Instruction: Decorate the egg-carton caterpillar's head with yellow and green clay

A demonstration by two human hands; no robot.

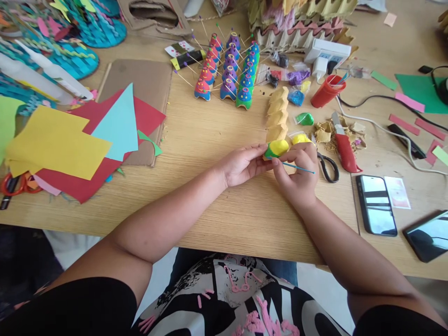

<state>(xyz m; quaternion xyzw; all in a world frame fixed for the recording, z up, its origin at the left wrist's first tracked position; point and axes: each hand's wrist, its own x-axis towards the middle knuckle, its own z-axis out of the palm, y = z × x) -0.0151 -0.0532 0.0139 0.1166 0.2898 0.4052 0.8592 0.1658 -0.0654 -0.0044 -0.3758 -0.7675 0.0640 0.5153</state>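
Note:
An egg-carton strip [277, 112] of bare tan cups points away from me, its near end covered in yellow and green clay [279, 148]. My left hand [245, 163] pinches that near end from the left side. My right hand [297, 175] is closed around a thin blue stick [299, 166], whose tip meets the lower edge of the clay. Close by lies a packet of yellow clay [301, 138], partly behind my right fingers. Black-handled scissors [329, 169] rest right of that hand.
Painted caterpillar-like strips [229, 77] with pins stand at the back. Coloured sheets [59, 144] cover cardboard [140, 70] on the left. To the right are a red-handled knife [346, 149], a red cup [327, 91], a power strip [329, 51] with cables, and a phone [377, 205].

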